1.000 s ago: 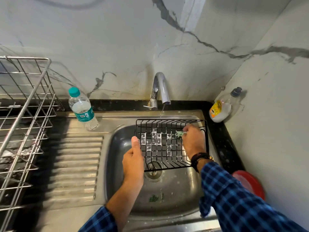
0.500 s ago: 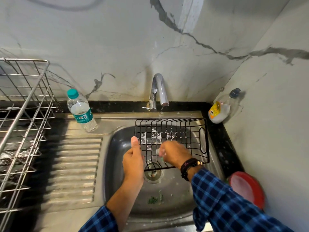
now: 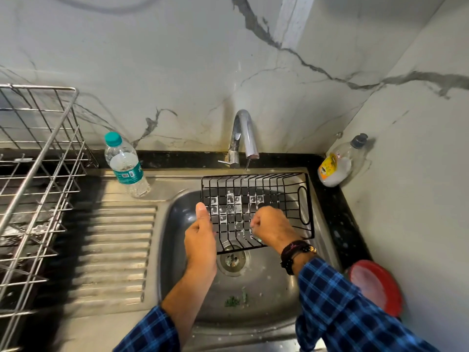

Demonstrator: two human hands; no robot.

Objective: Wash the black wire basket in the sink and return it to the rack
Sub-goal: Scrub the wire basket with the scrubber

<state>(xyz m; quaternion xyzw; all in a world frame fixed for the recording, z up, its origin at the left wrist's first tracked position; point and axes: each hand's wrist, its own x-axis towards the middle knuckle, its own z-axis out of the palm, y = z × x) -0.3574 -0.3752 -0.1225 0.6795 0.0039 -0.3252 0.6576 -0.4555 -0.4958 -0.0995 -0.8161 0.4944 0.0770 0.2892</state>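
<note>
The black wire basket [image 3: 284, 189] is held over the steel sink [image 3: 177, 219], tilted, with soap foam between its bottom wires. My left hand [image 3: 201, 240] grips its left edge, thumb up along the rim. My right hand [image 3: 272, 227] is inside the basket near its front, fingers curled round a small green scrubber that is mostly hidden. The tap [image 3: 242, 138] stands just behind the basket and a thin stream of water falls from its spout. The silver wire rack [image 3: 38, 174] stands at the far left.
A water bottle with a teal cap [image 3: 125, 166] stands on the ribbed drainboard [image 3: 114, 250]. A dish soap bottle [image 3: 338, 163] leans in the back right corner. A red round lid [image 3: 375, 285] lies on the counter at right. Green scraps lie in the sink near the drain [image 3: 232, 260].
My right hand has moved from the basket's far right side toward its front middle, scrubbing. The left hand has kept its grip on the left edge.
</note>
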